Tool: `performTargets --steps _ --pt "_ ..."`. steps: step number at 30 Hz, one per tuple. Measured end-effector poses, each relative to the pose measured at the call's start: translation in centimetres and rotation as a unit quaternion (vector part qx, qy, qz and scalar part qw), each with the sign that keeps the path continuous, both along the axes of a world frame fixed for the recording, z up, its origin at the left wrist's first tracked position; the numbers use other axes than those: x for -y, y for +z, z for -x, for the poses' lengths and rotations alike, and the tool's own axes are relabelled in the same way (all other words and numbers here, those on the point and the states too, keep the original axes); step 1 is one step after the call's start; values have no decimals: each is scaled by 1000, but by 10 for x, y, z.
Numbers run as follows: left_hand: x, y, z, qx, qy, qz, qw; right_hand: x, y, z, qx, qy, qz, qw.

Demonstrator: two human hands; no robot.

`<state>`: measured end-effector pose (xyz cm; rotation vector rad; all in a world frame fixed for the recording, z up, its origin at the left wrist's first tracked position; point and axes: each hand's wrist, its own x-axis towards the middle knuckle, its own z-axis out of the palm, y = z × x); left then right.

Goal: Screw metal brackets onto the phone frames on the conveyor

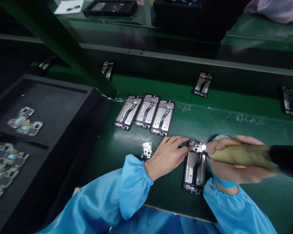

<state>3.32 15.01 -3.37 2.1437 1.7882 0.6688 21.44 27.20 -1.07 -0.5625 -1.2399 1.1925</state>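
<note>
An opened phone lies on the green bench, its metal back and dark flex cable bare, with a circuit board at its top end. My left hand grips the phone's upper left edge with thumb and fingertips. In my right hand is a thick screwdriver with a yellowish wrapped grip and black rear end, closed fingers around it. Its tip meets the board's right part; the exact contact point is too small to tell. A loose circuit board lies by my left wrist. Behind my right hand, a round metallic dish is partly hidden.
Three opened phones lie side by side beyond my left hand. More stand further back, such as a phone near the ledge. A black tray with several circuit boards is at left. A green post slants down to the bench.
</note>
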Motion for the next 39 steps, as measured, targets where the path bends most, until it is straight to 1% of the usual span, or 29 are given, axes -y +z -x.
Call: performTargets --steps 2,4,10,13,15,16,17,18,20,21,22,23,24,25,26,27,29,30,31,33,34,36,37,39 --pt "-2 0 0 4 -1 3 1000 10 -1 16 7 26 -4 1000" --pt "-3 1 -1 5 -5 3 1000 14 -4 24 16 41 -6 999" --pt "-4 0 -1 -4 -11 0 1000 9 -15 16 39 48 3 998" --pt "-4 -2 0 -5 -4 -2 1000 12 -16 22 26 59 -1 998" --pt "0 -1 -4 -6 7 -3 1000 16 -16 28 10 61 -5 998" --pt "5 -1 -7 -4 -5 -10 1000 17 -16 31 2 61 -7 998" --pt "10 0 -12 0 -40 -22 999 17 -16 33 -2 62 -6 998" --pt "16 2 -16 3 -93 -36 995 17 -15 33 -4 66 -1 998" --pt "26 3 -23 -8 -204 -55 977 12 -13 27 0 71 14 997" --pt "27 3 -23 -25 -231 -54 971 8 -11 21 -1 56 13 998" --pt "25 4 -21 -50 -227 -46 972 3 -9 14 -6 29 7 1000" --pt "18 4 -16 -80 -200 -36 976 -3 -7 7 -12 -13 -3 1000" --pt "7 4 -9 -108 -167 -26 980 -8 -5 0 -20 -60 -12 998" --pt "-9 5 -1 -129 -142 -18 981 -14 -4 -7 -25 -101 -17 994" --pt "-30 6 7 -144 -129 -10 981 -19 -3 -13 -28 -127 -13 991" --pt "-54 7 13 -150 -132 -2 980 -23 -3 -17 -27 -135 -4 990" --pt "-108 8 17 -143 -166 12 976 -30 -4 -23 -33 -126 5 991" --pt "-135 9 14 -135 -182 18 974 -32 -5 -25 -39 -117 6 992" --pt "-161 9 9 -126 -184 20 975 -34 -7 -26 -45 -108 4 993" --pt "-206 7 -7 -114 -164 18 980 -34 -9 -28 -53 -98 2 994" --pt "-224 7 -15 -111 -146 14 983 -33 -10 -29 -54 -94 4 994" --pt "-252 5 -28 -112 -105 3 988 -31 -11 -31 -59 -90 9 994" --pt "-262 5 -31 -111 -77 -2 991 -30 -11 -32 -61 -90 12 994" --pt "-276 4 -33 -107 -1 -9 994 -28 -11 -34 -61 -89 19 994"
